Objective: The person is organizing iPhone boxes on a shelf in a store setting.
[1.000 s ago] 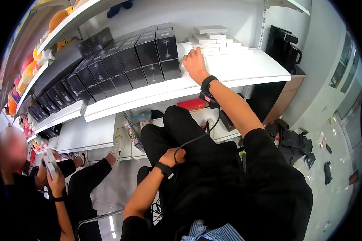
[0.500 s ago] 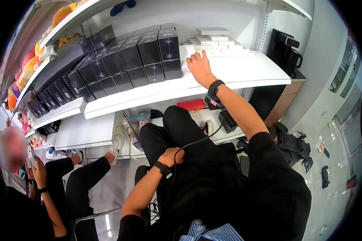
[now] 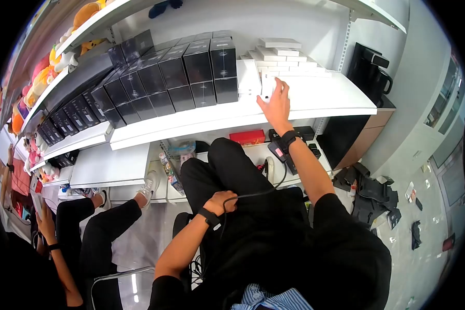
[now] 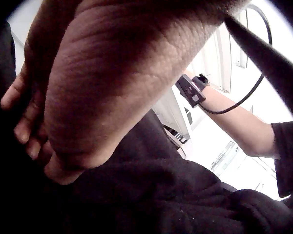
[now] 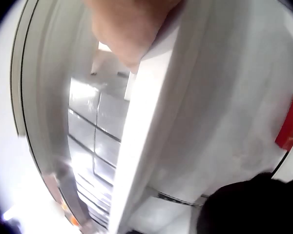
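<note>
My right hand (image 3: 276, 108) is at the front of the white shelf (image 3: 325, 98), thumb and fingers spread apart beside a small white box (image 3: 267, 85); whether they touch it is unclear. To its left, a flat white box (image 3: 248, 77) lies against the stacked black boxes (image 3: 199, 67). In the right wrist view the hand (image 5: 132, 29) hangs over the shelf edge (image 5: 141, 112), its fingertips partly hidden. My left hand (image 3: 221, 202) rests on my lap, loosely curled and holding nothing. The left wrist view shows that hand (image 4: 102, 92) close up.
White boxes (image 3: 289, 62) are piled at the shelf's back. A black machine (image 3: 369, 70) stands right of the shelf. Below lies a red box (image 3: 247, 137). A cable (image 3: 258, 194) crosses my lap. At left, a seated person holds a pale device (image 3: 37, 204).
My right hand has moved right, away from the black boxes, and its thumb and fingers have spread. My left hand has stayed on my lap. The seated person's head has left view.
</note>
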